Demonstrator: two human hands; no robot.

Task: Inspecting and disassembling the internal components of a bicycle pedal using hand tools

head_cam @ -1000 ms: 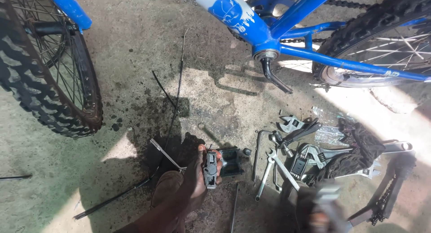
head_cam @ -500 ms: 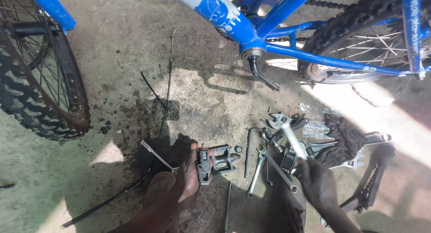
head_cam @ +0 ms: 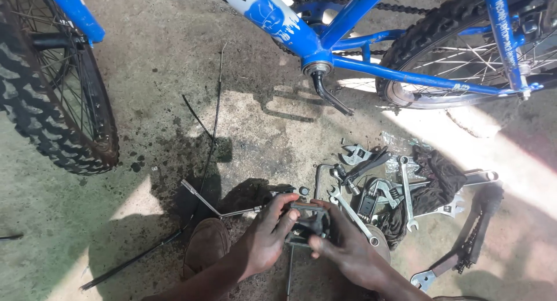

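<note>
A black bicycle pedal (head_cam: 308, 222) is held low in the middle of the view, just above the concrete floor. My left hand (head_cam: 268, 236) grips its left side with the fingers curled over the top. My right hand (head_cam: 346, 249) closes on its right side from below. A blue bicycle frame (head_cam: 354, 57) stands behind, its bare black crank arm (head_cam: 329, 95) pointing down toward the floor.
A pile of wrenches and spanners (head_cam: 377, 188) lies right of my hands beside a black rag (head_cam: 435, 179). A knobby front tyre (head_cam: 40, 103) is at left, the rear wheel (head_cam: 464, 51) at upper right. A thin cable (head_cam: 212, 138) and metal rod (head_cam: 203, 199) lie on the oil-stained floor.
My right hand has come in from the tool pile and joined my left hand on the pedal. The pedal is now held by both hands.
</note>
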